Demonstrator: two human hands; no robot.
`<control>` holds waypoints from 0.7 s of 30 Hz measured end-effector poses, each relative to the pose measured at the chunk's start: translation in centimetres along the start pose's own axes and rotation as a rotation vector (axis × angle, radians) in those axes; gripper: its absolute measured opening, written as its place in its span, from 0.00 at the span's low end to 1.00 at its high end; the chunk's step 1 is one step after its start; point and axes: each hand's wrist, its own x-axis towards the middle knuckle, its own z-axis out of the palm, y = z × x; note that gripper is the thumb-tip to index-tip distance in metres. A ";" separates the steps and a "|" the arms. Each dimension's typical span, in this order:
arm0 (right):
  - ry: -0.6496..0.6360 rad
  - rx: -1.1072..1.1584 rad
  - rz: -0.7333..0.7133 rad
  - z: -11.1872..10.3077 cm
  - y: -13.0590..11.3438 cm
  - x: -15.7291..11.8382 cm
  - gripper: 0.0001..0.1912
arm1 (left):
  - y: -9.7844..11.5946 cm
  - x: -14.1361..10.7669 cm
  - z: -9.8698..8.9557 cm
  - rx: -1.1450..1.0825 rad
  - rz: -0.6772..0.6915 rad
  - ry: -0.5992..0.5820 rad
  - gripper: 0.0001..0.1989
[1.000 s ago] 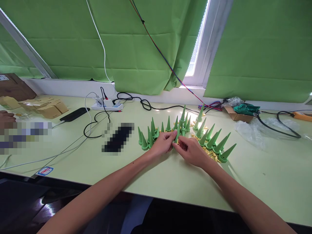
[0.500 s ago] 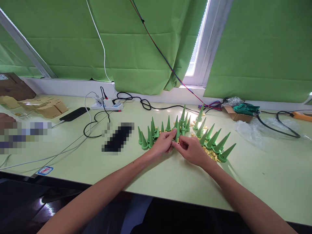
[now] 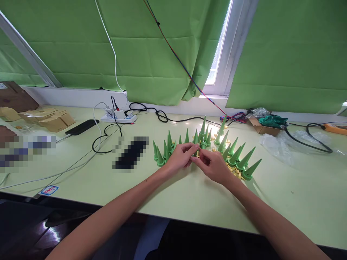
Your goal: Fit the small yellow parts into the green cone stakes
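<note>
Head view is all I have from over here; where are the two hands?

"Near the middle, meeting fingertip to fingertip at the near side of the green spikes (image 3: 247, 157). I read the left hand (image 3: 180, 159) and right hand (image 3: 214, 167) as brought together to brace each other around something small."

What exactly is it?

"A yellow piece (image 3: 198, 155), showing in the narrow gap between them. The right hand's fingers look pinched on it, thumb below and forefinger above, which I'd guess suits such a slim part. The left hand's fingers are curled in close, but their tips are covered, so I can't tell whether they grip anything."

Why are the spikes set like that?

"They stand points up on round, broad bases, probably because that is their steadiest pose. I see them spread behind the hands and out to both sides, all an easy reach away. The right-hand ones seem to slant; that may be lens stretch."

And the loose yellow pieces (image 3: 233, 170)?

"Scattered on the tabletop (image 3: 173, 202) among the right-hand spikes, close to the right hand, which I take to be handy for it. Meanwhile the power strip (image 3: 128, 118) sits back by the wall, and the clear plastic wrap (image 3: 279, 148) lies off to the right, both well apart from the fingers."
</note>
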 end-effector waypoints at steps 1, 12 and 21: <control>0.000 -0.002 -0.006 0.0 0.1 0.0 0.21 | 0.1 0.0 0.0 0.015 0.011 0.000 0.22; 0.192 -0.008 0.128 -1.5 0.7 0.7 0.17 | -0.6 0.0 0.4 0.182 0.071 0.117 0.18; 0.172 -0.115 0.205 -1.4 2.2 0.8 0.11 | -0.8 -0.5 1.0 0.465 0.170 0.067 0.14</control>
